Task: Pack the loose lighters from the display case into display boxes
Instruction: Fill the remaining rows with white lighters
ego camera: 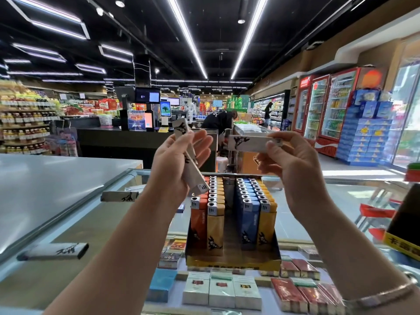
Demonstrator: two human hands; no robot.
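risk right now is your left hand (176, 160): it's pinching a couple of white lighters (192, 171) fanned loosely, so one could slide out onto the glass case top (75, 214). your right hand (288, 162) grips a single white lighter (251, 143) by its end. both are held up above the half-filled display box (231, 255), and a drop there might topple the standing rows.

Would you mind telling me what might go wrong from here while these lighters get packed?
The left hand grips several white lighters fanned loosely; one may slip onto the glass counter. Two loose white lighters lying near the counter's left edge might get knocked off. The display box has one narrow gap, so insertion may jam.
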